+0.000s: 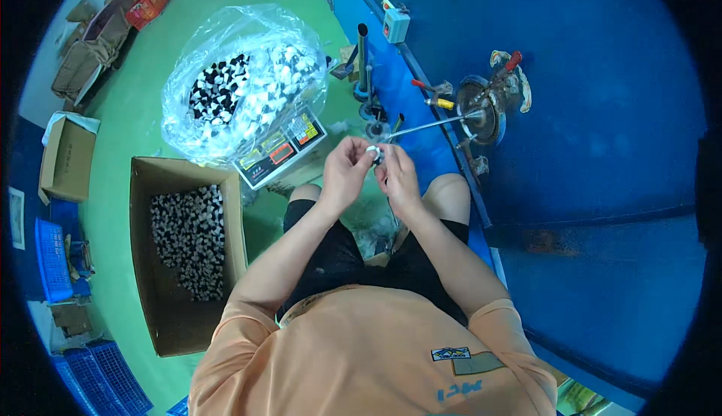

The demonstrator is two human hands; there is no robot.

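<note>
Just above my knees, my left hand (348, 172) and my right hand (400, 178) meet with fingers closed. Between the fingertips is a small white-and-black piece (374, 151), pinched from both sides and partly hidden by them; its exact kind is too small to make out. Right beyond my fingers ends a thin metal rod (430, 124), which runs from a round metal fixture (481, 111) on the right. A clear plastic bag (177, 100) ahead to the left holds many similar black-and-white pieces (218, 89).
The bag rests on a digital scale (259, 172). On my left stands an open cardboard box (141, 266) full of small pieces. A blue panel (587, 153) fills the right, with red-handled clamps (514, 61) and a switch box (395, 25). An upright metal tube (363, 59) stands ahead.
</note>
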